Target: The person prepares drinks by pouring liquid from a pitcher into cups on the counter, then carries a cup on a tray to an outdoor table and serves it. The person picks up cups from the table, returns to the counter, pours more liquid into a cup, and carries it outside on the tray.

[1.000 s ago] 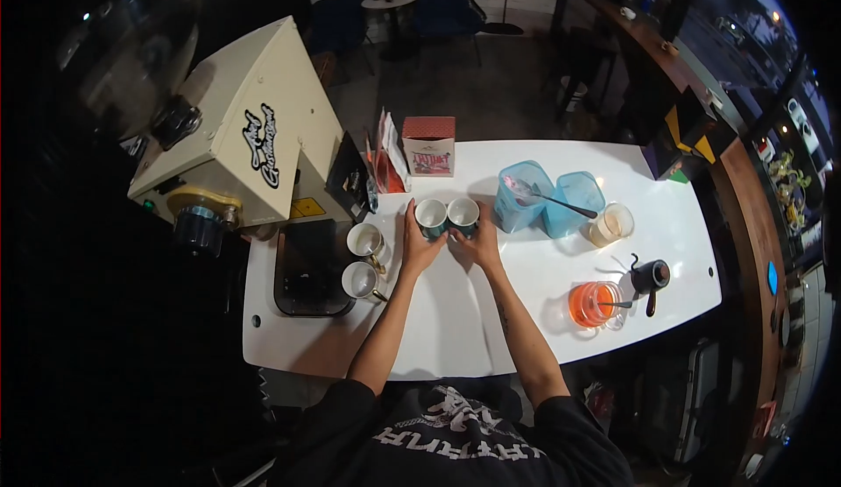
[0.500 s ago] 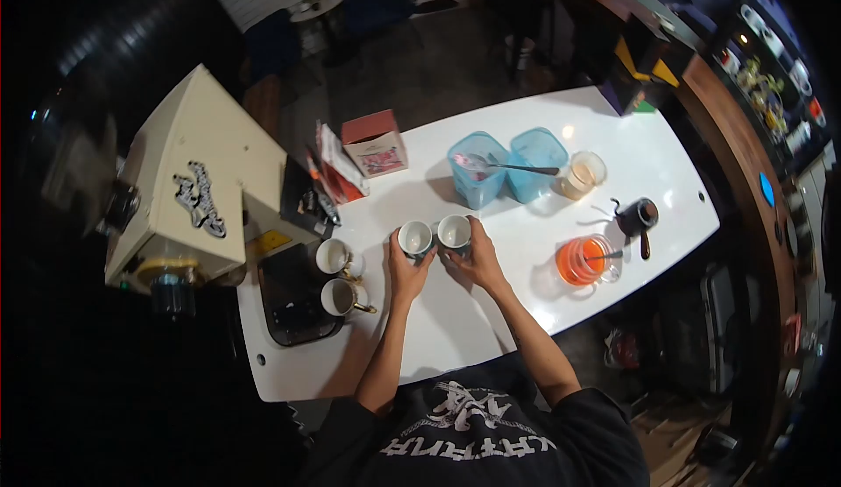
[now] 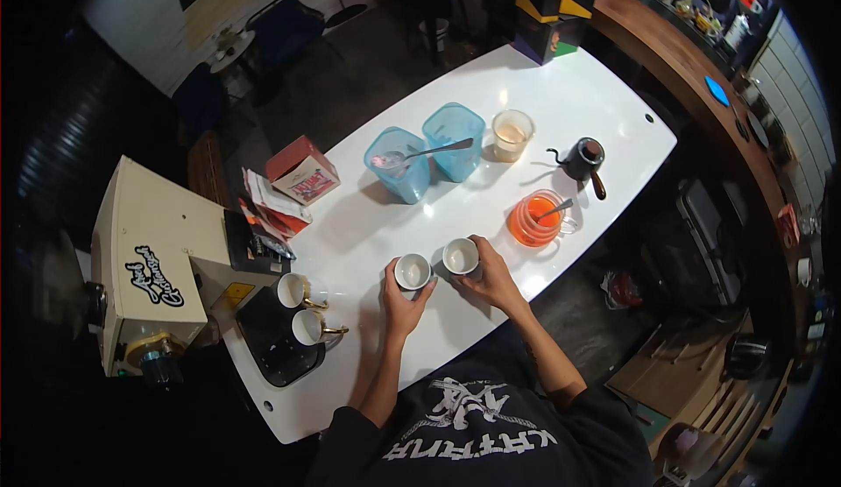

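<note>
My left hand [image 3: 404, 303] is wrapped round a small cup [image 3: 413, 271] with a pale inside. Another small cup [image 3: 460, 257] of the same kind is in the grip of my right hand [image 3: 493, 278]. The two cups are upright and side by side, with a narrow gap between them. Both are over the front part of the white table [image 3: 368, 233]; whether their bases touch it, I cannot tell. To the right of my right hand stands a glass pitcher [image 3: 532, 221] of orange-red liquid with a spoon in it.
Two blue containers [image 3: 405, 185] [image 3: 454, 163], one with a spoon across it, stand behind the cups near a glass [image 3: 511, 137] and a small black pot [image 3: 583, 159]. Left are gold-handled cups [image 3: 307, 327], a black tray [image 3: 273, 347], a red box [image 3: 304, 174] and a beige machine [image 3: 149, 268].
The view has turned and shifted, so the table lies at a steeper slant. Both hands still hold their cups, which are slightly farther apart.
</note>
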Demonstrator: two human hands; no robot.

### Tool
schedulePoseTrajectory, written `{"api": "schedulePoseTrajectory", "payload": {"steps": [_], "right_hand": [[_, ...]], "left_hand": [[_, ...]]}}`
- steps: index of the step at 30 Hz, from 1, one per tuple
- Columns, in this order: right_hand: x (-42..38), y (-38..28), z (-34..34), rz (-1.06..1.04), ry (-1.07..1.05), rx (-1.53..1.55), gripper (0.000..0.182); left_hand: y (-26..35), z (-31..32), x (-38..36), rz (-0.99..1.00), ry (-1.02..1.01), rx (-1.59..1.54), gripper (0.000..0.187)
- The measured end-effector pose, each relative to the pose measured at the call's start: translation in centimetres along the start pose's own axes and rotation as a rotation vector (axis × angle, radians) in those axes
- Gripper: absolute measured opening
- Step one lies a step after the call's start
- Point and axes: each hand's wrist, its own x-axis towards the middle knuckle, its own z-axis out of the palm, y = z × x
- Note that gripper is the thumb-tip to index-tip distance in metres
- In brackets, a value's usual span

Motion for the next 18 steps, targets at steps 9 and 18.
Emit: {"api": "schedulePoseTrajectory", "payload": {"steps": [9,18], "right_hand": [[-3.1,-1.1,-2.3,-0.005,0.126,-0.163,0.074],[-6.1,-1.5,-8.2,0.056,0.480,-0.113,0.041]], "left_hand": [[1.9,-1.1,0.3,0.107,-0.037,-0.147,0.086],[8.2,-2.6,2.2,0.342,-0.264,0.566,0.082]]}}
